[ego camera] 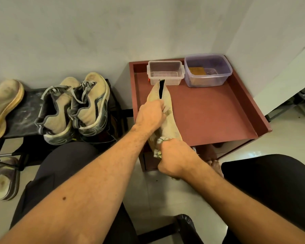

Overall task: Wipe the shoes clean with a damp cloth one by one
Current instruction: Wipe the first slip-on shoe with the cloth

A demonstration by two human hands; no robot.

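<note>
You hold a beige knit shoe (165,118) over the near left edge of the red-brown table (209,111), its long axis running away from you, the black-edged end pointing toward the far wall. Your left hand (151,114) is curled around the shoe's middle from the left; your right hand (174,156) grips a crumpled cloth (159,146) pressed against the shoe's near end. The right hand is therefore the nearer one, and the unwiped length lies ahead of it, so the coming stroke likely runs forward along the shoe. Two clear plastic containers (165,72) sit at the table's far edge. Grey-laced sneakers (74,110) wait on a black rack (25,110) to your left.
</note>
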